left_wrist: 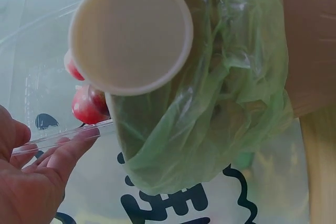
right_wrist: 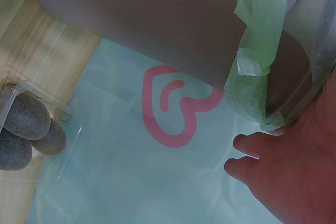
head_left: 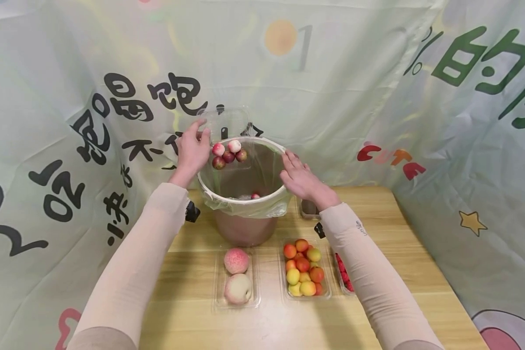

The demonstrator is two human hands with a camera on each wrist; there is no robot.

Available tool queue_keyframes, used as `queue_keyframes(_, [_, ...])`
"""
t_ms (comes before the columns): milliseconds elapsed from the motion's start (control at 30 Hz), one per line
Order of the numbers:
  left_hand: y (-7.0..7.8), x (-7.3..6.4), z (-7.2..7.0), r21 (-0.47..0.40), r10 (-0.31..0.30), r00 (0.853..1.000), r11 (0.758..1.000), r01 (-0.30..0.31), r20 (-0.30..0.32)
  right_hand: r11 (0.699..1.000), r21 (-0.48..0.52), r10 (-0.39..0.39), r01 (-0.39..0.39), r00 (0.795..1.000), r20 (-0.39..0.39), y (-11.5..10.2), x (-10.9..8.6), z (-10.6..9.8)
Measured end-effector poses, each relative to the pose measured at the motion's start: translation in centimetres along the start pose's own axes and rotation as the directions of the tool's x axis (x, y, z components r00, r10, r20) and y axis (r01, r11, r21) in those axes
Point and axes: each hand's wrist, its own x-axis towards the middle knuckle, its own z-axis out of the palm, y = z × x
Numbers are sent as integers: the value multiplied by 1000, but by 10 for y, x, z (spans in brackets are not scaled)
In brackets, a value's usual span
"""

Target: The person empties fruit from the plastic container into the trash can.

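1. Five plums [head_left: 228,156] bunch at the lower end of a tilted clear plastic box [head_left: 223,116], over the back-left of the bin's mouth.
2. Left hand [head_left: 194,150]: thumb and fingers pinch the box's edge.
3. Right hand [head_left: 305,179]: rests on the bin's right edge, visible fingers straight and slightly apart; whether the thumb hooks the rim, I cannot tell.
4. The bin [head_left: 245,228] stands upright, its green liner [head_left: 262,210] folded over the rim; another red fruit [head_left: 255,195] lies inside. The mouth opens widest toward the front and right.
5. Wooden tabletop [head_left: 188,301] runs left of the peaches [head_left: 238,289], shows between them and the apricots [head_left: 303,265], and reaches its slanting edge at right.
6. Red berries [head_left: 343,274] lie partly behind the right sleeve [head_left: 367,257]; boxed kiwis [right_wrist: 30,116] sit right of the bin, below the right hand.
7. Printed cloth [head_left: 341,112] rises behind, reading "CUTE" [head_left: 400,155], "1" [head_left: 305,47], green "的" [head_left: 487,72] and black "不" [head_left: 142,143]. Lettering on the right sleeve is too small to read.
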Motion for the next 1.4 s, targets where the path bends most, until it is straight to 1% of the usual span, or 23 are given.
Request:
queue_keyframes(267, [0, -1, 0, -28, 53, 999, 998, -53, -6, 1000, 1, 3, -3, 1000, 2, 1, 1, 1])
queue_keyframes(433, [0, -3, 0, -34, 76, 997, 997, -76, -8, 1000, 3, 3, -3, 1000, 1, 1, 0, 1])
queue_keyframes(633, [0, -3, 2, -49, 102, 994, 993, -104, -29, 1000, 14, 4, -4, 1000, 5, 1, 1, 1])
queue_keyframes(867, [0, -2, 3, -87, 103, 994, 991, -106, -36, 1000, 15, 4, -4, 1000, 8, 1, 0, 0])
queue_keyframes(1000, [0, -3, 3, -108, 86, 996, 990, -89, -31, 1000, 23, -2, 2, 1000, 3, 1, 0, 0])
queue_keyframes(1133, [0, -3, 3, -106, 73, 997, 991, -76, -30, 1000, 24, 0, 0, 1000, 6, 1, 0, 0])
queue_keyframes(1400, [-1, -2, 4, -73, 90, 994, 993, -95, -67, 1000, 26, 4, -4, 1000, 6, 1, 0, 0])
